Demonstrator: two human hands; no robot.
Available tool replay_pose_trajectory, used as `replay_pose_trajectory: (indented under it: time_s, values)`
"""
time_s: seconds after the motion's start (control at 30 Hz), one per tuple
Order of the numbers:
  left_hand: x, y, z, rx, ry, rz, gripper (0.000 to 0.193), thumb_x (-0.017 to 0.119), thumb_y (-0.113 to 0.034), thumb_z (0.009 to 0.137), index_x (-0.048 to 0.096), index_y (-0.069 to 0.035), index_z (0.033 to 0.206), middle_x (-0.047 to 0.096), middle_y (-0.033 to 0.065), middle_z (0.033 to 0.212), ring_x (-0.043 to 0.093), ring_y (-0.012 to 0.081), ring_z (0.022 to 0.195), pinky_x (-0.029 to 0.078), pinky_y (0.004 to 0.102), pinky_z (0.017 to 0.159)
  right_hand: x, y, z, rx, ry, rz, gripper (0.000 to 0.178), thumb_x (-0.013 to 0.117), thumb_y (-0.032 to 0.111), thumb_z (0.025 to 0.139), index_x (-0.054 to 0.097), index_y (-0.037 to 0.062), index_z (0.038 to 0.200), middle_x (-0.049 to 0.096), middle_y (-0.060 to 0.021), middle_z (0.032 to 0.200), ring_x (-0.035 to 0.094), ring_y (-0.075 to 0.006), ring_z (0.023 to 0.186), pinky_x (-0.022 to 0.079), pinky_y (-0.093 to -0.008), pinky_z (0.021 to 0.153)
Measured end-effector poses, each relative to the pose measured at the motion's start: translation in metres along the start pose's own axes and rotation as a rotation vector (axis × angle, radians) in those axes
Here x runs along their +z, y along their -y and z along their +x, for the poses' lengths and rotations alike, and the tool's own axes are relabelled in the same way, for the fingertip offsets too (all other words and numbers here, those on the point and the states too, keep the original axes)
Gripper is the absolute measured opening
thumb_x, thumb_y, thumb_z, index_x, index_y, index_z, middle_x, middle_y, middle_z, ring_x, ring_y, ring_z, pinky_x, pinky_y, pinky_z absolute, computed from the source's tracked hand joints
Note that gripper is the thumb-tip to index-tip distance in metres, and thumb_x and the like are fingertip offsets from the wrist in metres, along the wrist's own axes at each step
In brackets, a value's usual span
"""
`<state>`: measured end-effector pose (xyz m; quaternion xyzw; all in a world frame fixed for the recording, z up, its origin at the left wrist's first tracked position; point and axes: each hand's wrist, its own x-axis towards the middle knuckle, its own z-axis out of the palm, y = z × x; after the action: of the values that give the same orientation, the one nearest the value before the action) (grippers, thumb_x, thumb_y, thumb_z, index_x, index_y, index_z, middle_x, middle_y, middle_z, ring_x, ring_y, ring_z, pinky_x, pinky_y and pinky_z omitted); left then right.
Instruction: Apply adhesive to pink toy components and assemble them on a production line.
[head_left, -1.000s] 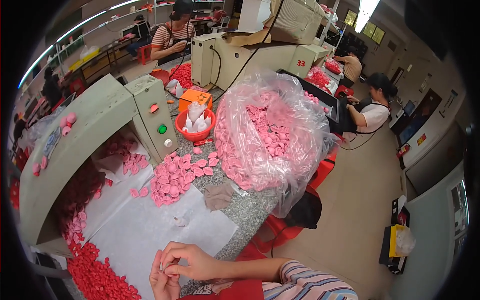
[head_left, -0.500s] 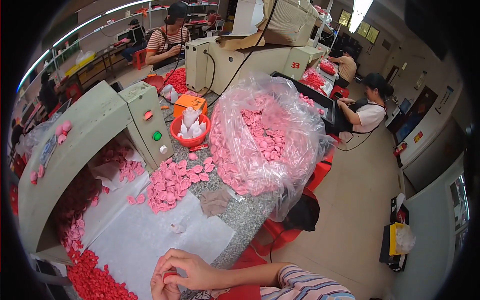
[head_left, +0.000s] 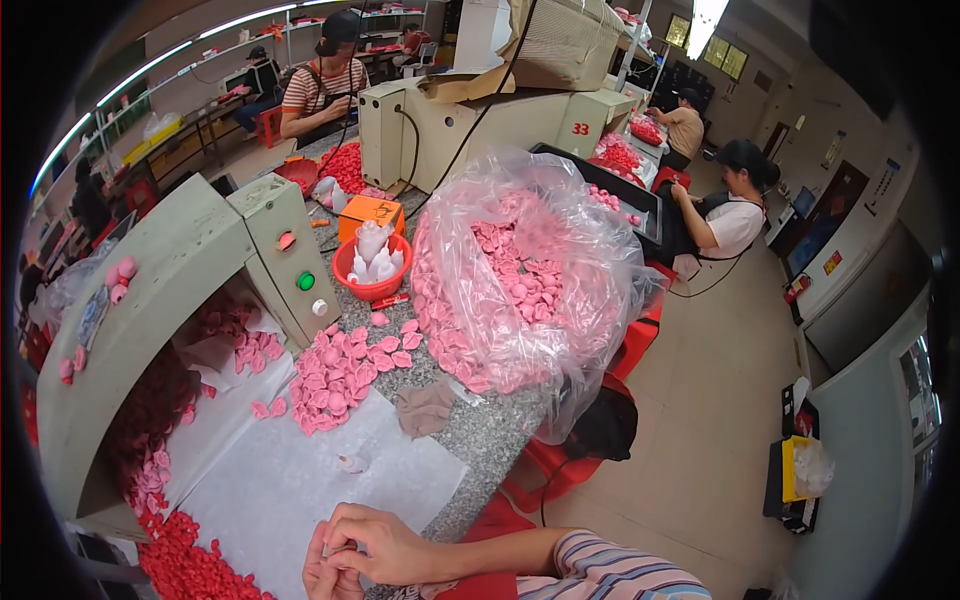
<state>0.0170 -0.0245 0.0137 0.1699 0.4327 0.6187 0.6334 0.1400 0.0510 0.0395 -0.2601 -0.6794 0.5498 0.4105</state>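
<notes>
My right hand (head_left: 385,545) and my left hand (head_left: 328,570) meet at the near edge of the bench, fingers pinched together. Whatever lies between the fingertips is hidden by them. White paper sheets (head_left: 400,465) spread beyond my hands, and on them stands a small white squeeze bottle (head_left: 352,464). A heap of pink petal-shaped pieces (head_left: 335,375) lies at the far end of the paper. To the left of my hands is a pile of small red pieces (head_left: 195,560).
A grey arched machine (head_left: 150,280) with buttons stands at left, pink and red pieces under it. Farther back are a red basket of white bottles (head_left: 372,268), an orange box (head_left: 370,212) and a large clear bag of pink pieces (head_left: 520,300). A brown cloth (head_left: 425,408) lies near the bench edge.
A red piece showed between my fingers before; now my fingers cover that spot. My hands stay in nearly the same place, and the view has shifted slightly.
</notes>
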Motion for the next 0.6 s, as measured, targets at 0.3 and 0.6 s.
replay_pose_trajectory:
  time_s: [0.3,0.6]
  values:
    - [0.006,-0.002,-0.004,0.082,0.007,-0.003,0.048,0.052,-0.025,0.083,0.042,0.002,0.122,0.046,0.0104,0.121,0.044,0.0203,0.111,0.035,0.0316,0.094,0.0,-0.002,0.0,-0.061,0.008,-0.023,0.008,0.06,0.006,0.074,0.054,0.0018,0.078,0.053,-0.0074,0.082,0.054,-0.0222,0.073,0.043,-0.0302,0.064]
    - [0.014,-0.007,-0.001,0.047,0.03,0.13,0.043,0.046,-0.028,0.084,0.046,0.0,0.117,0.048,0.0092,0.117,0.044,0.0178,0.109,0.035,0.0312,0.094,0.003,-0.007,-0.006,-0.144,-0.13,-0.058,0.008,0.059,0.011,0.073,0.053,0.0056,0.075,0.053,-0.0037,0.082,0.052,-0.022,0.078,0.037,-0.0325,0.072]
